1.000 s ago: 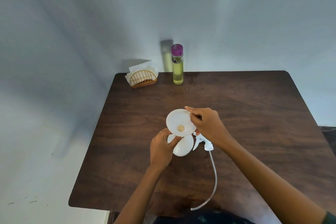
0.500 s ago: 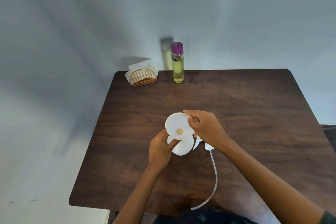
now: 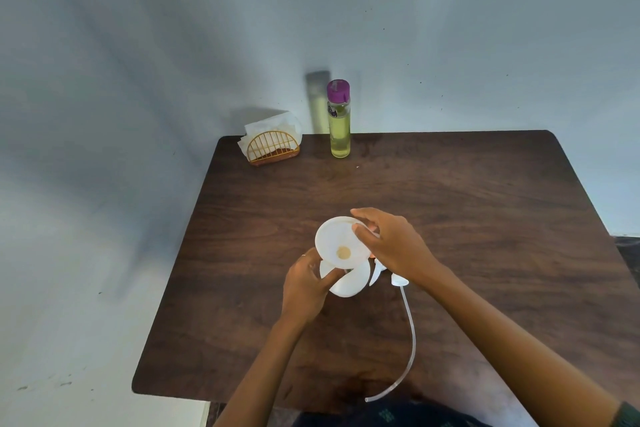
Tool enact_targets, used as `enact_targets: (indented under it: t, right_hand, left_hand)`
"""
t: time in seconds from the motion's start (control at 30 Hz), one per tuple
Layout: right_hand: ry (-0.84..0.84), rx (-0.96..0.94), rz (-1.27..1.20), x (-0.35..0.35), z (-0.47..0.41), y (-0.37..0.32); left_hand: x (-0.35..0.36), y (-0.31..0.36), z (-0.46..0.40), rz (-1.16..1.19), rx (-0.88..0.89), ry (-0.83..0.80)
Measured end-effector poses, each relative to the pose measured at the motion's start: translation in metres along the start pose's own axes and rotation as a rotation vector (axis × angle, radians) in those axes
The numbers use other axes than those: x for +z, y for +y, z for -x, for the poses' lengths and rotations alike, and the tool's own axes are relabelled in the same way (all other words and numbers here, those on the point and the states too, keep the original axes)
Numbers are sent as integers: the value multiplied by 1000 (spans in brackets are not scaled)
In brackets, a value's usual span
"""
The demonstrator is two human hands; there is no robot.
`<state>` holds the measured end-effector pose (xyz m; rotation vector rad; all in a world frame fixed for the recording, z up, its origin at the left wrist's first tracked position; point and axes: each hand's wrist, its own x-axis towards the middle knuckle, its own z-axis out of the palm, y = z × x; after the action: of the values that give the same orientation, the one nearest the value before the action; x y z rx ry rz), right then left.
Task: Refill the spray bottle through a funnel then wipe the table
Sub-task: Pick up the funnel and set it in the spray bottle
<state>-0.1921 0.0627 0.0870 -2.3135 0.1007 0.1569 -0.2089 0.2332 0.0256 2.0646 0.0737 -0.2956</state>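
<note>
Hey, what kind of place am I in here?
Probably a plain room at home: a dark wooden table pushed against a bare painted wall, with a napkin holder at its back edge.

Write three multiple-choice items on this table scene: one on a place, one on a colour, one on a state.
1. Where does the gold wire napkin holder stand on the dark wooden table?
A. far left corner
B. near right corner
C. centre

2. What colour is the cap of the tall clear bottle of yellow liquid?
A. red
B. purple
C. green

3. What state is the white spray head with its clear tube in?
A. screwed onto a bottle
B. lying loose on the table
C. held aloft

Answers: 1 A, it sits by the wall at far left. 2 B, the cap is purple. 3 B, its tube trails across the wood.
</note>
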Motion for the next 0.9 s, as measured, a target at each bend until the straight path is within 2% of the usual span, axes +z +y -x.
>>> enact_targets:
  t: [0.2, 0.43, 0.63, 0.9]
  right_hand:
    - [11, 83, -56, -10, -7, 8]
    - [19, 169, -122, -28, -27, 29]
    - [-11, 246, -347, -32, -68, 49]
    - [33, 246, -291, -31, -161, 60]
  left_hand:
    - [-15, -13, 2, -30, 67, -71]
    - [-46, -36, -21, -40, 10, -104]
    - [-48, -20, -87, 37, -71, -69]
    - [-14, 25, -196, 1, -109, -145]
